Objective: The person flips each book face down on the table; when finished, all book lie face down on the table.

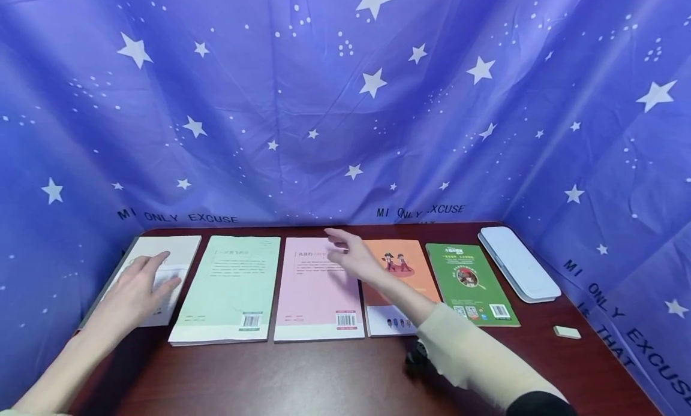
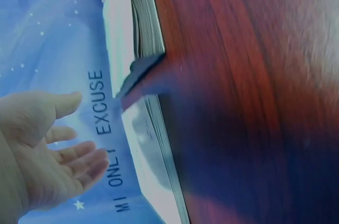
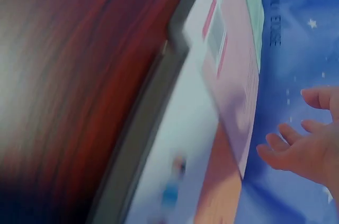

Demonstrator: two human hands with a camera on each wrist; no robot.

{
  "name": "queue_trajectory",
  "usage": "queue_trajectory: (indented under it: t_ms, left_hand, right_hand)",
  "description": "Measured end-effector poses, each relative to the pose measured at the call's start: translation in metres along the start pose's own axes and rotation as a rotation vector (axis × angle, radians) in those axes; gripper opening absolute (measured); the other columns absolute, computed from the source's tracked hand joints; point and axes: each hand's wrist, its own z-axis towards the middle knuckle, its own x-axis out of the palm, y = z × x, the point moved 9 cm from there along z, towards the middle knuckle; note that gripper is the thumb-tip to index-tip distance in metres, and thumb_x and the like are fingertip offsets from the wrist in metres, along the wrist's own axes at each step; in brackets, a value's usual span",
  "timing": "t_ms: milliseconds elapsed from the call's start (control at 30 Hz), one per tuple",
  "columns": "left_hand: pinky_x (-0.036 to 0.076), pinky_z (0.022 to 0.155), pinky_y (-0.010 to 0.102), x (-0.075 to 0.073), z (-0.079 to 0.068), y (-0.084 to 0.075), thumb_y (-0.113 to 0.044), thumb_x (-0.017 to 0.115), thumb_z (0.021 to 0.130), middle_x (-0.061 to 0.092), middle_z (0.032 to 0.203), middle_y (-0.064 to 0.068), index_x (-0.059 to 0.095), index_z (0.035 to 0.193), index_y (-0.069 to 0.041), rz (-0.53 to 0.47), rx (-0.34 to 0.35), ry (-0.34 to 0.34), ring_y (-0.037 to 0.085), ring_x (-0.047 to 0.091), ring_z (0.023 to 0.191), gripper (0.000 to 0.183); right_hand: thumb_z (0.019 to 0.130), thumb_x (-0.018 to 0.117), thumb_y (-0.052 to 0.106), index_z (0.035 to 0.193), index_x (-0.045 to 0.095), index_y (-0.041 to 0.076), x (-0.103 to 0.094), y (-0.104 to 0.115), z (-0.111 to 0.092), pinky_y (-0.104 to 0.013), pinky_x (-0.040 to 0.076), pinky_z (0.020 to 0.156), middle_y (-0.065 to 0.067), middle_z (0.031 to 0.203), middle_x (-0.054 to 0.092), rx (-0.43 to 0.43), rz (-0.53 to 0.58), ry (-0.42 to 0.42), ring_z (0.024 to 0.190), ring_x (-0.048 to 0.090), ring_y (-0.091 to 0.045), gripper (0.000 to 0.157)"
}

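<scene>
At the far left, my left hand [image 1: 132,290] hovers over a white-covered book [image 1: 175,251], fingers spread and nothing between them. In the left wrist view, this hand [image 2: 58,155] has loosely bent fingers beside the book edges. My right hand [image 1: 353,257] reaches across the upper right corner of a pink book [image 1: 318,290], its fingers relaxed and empty. Its forearm crosses over an orange book [image 1: 421,266] with two cartoon figures, hiding part of it. From the right wrist view, the hand [image 3: 307,144] shows apart from the pink cover [image 3: 238,65].
A light green book [image 1: 232,290] lies between the white and pink ones. Farther right are a dark green book [image 1: 469,278], a white case [image 1: 518,263] and a small eraser [image 1: 567,332]. A starry blue curtain [image 1: 324,104] stands behind the dark red table [image 1: 302,380].
</scene>
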Motion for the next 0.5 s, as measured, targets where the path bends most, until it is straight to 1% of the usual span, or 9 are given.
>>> queue_trajectory:
  t_ms: [67,133,267,400,500]
  left_hand:
    - [0.042,0.091,0.075,-0.001,0.002,0.003,-0.025,0.066,0.099,0.050,0.130,0.041,0.045,0.144,0.007,0.001,-0.001,-0.001,0.061,0.049,0.116,0.059]
    - [0.041,0.091,0.076,-0.003,0.005,0.004,-0.025,0.066,0.099,0.050,0.131,0.041,0.045,0.144,0.007,0.010,0.009,-0.020,0.061,0.048,0.116,0.058]
    - [0.040,0.087,0.077,-0.006,0.012,0.006,-0.026,0.065,0.100,0.049,0.133,0.041,0.044,0.144,0.007,0.039,0.010,-0.028,0.064,0.047,0.115,0.059]
    - [0.041,0.082,0.075,-0.007,0.019,0.001,-0.026,0.067,0.099,0.049,0.132,0.040,0.044,0.145,0.007,0.088,0.038,-0.035,0.063,0.050,0.112,0.061]
    - [0.041,0.082,0.075,-0.010,0.024,-0.004,-0.028,0.067,0.099,0.048,0.133,0.039,0.043,0.147,0.006,0.122,0.063,-0.036,0.063,0.050,0.113,0.063]
  right_hand:
    - [0.095,0.066,0.007,0.154,0.047,0.016,-0.014,-0.006,-0.003,-0.056,0.043,0.119,-0.018,0.151,0.056,-0.020,-0.056,-0.015,0.143,0.051,-0.038,0.063]
    - [0.096,0.066,0.009,0.154,0.047,0.015,-0.029,-0.012,-0.006,-0.056,0.041,0.120,-0.018,0.151,0.055,-0.042,-0.116,-0.030,0.142,0.052,-0.038,0.062]
    - [0.097,0.067,0.014,0.155,0.046,0.014,-0.061,-0.022,-0.015,-0.059,0.036,0.123,-0.016,0.155,0.052,-0.064,-0.252,-0.050,0.145,0.049,-0.038,0.062]
    - [0.098,0.068,0.023,0.155,0.045,0.011,-0.094,-0.026,-0.025,-0.064,0.037,0.119,-0.017,0.156,0.050,-0.098,-0.427,-0.084,0.144,0.047,-0.041,0.062]
    - [0.098,0.068,0.024,0.155,0.044,0.008,-0.116,-0.030,-0.030,-0.068,0.034,0.119,-0.022,0.155,0.049,-0.126,-0.581,-0.114,0.143,0.047,-0.044,0.064]
